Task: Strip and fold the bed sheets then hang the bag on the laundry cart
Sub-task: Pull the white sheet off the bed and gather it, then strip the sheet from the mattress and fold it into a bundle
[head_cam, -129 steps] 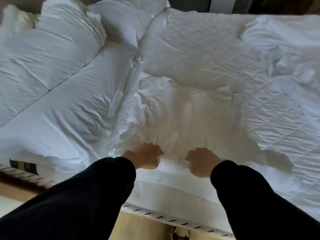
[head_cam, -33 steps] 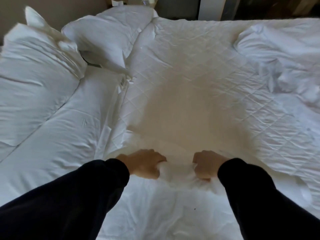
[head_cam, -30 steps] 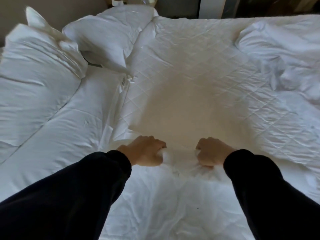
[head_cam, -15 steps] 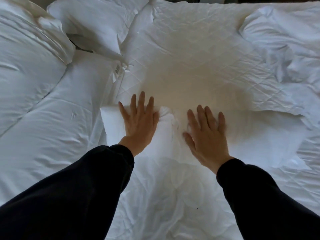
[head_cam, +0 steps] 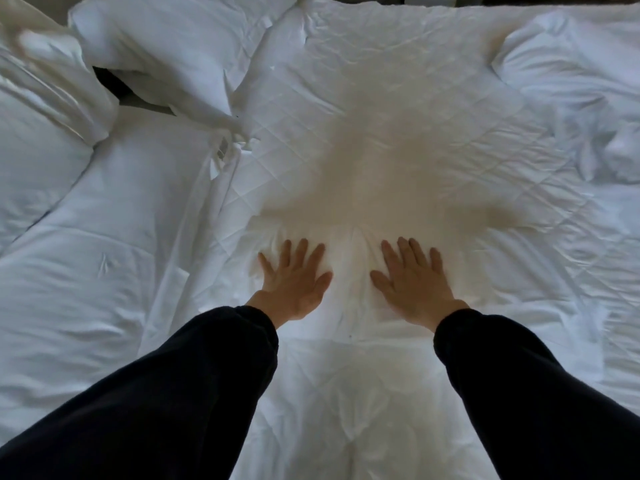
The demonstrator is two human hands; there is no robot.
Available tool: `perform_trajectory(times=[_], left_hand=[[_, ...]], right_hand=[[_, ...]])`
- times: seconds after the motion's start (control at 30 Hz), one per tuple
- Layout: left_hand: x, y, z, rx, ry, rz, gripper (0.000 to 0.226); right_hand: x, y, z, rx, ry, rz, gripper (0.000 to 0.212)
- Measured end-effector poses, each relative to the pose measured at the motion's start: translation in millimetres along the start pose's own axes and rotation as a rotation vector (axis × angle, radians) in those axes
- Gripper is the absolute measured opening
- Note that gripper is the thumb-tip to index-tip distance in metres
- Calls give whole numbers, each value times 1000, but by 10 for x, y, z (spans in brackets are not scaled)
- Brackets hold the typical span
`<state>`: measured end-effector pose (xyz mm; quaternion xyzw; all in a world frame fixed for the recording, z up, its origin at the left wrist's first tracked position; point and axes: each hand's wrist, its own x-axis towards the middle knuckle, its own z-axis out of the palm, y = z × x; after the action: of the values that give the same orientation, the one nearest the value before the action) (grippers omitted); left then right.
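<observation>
The white cotton bed sheet (head_cam: 349, 282) lies bunched into a soft, rumpled fold on the near half of the bed, spreading down between my two black sleeves (head_cam: 180, 393) toward the bottom edge of the head view.

From the head camera I see my left hand (head_cam: 294, 275) and my right hand (head_cam: 412, 275) both flat on that fold, fingers straight and spread, gripping nothing and only pressing the cloth down. They lie side by side with a strip of sheet between them.

I judge the fold to be loose. Its far edge is uneven and puckered under my fingertips, so when I lift my palms the layers may spring apart or slide on the white quilted mattress pad (head_cam: 398, 98) beneath. Everything here is white, so I could easily pinch the wrong layer.

The thick white duvet (head_cam: 104, 258) lies just beside the sheet on the left, its edge touching it, and could get caught up in the next fold. Plump white pillows (head_cam: 156, 46) are heaped at the far left. A crumpled pile of white linen (head_cam: 571, 81) sits at the far right, apart from my hands. I cannot see the laundry bag or the cart.
</observation>
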<state>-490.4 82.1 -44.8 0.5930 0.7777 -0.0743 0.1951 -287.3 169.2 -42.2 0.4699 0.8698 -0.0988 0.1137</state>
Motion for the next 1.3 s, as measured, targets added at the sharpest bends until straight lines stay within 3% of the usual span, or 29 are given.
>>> perform_trajectory(times=[0.17,0.67,1.07,1.3], left_hand=[[147,201,8,96,243,96,73],[670,225,607,202,295,73,76],[568,284,480,243,201,33,72],[30,593,70,46,44,63,61]], right_hand=[[60,-23,190,-70,226,61,73],[440,49,657,-48,196,36,73],[370,11,577,-62,150,56,75],[-355,16,213,86,-85,2,64]])
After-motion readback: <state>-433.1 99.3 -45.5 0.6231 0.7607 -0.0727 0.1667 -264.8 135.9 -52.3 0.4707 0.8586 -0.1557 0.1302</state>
